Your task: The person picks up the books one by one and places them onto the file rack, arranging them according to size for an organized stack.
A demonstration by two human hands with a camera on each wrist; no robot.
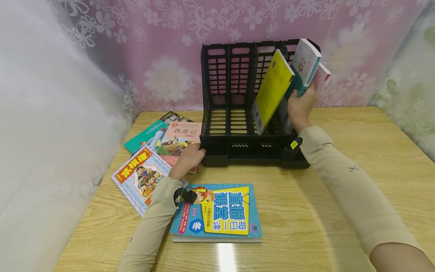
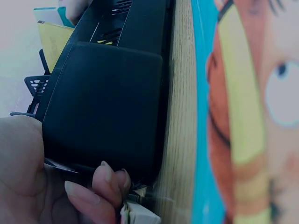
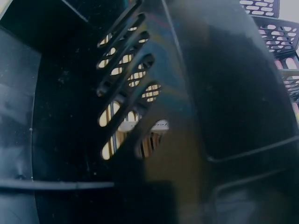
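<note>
In the head view, my right hand grips a white-and-teal book by its lower part, at the right end of the black book rack. A pinkish-white book shows just behind it. To their left, a yellow book leans in the rack. My left hand holds the rack's front left corner with curled fingers; its thumb is hidden in the left wrist view. Only the rack's slotted black plastic fills the right wrist view, with no hand showing.
Left of the rack lie a pink book, a green book, a dark-covered book and a blue-white book, overlapping. A thick blue book lies on the wooden table in front. A floral curtain hangs behind.
</note>
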